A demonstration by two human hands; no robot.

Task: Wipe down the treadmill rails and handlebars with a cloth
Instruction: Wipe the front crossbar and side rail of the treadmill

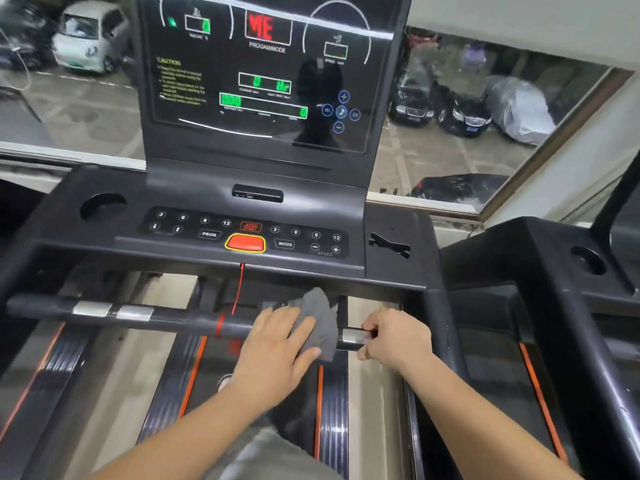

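Note:
A black front handlebar (pixel 166 318) with silver sensor plates runs across the treadmill below the console. A grey cloth (pixel 320 315) is draped over the bar right of centre. My left hand (pixel 277 348) lies on the cloth with fingers spread, pressing it onto the bar. My right hand (pixel 394 337) is curled around the bar's right end, beside a silver sensor plate (pixel 353 336). The right side rail (pixel 446 327) joins the bar just beyond that hand.
The console (pixel 249 233) with a red stop button and a lit display stands just above the bar. A red safety cord (pixel 239 289) hangs onto the bar. A second treadmill (pixel 540 271) stands at the right. Beyond is a window onto parked cars.

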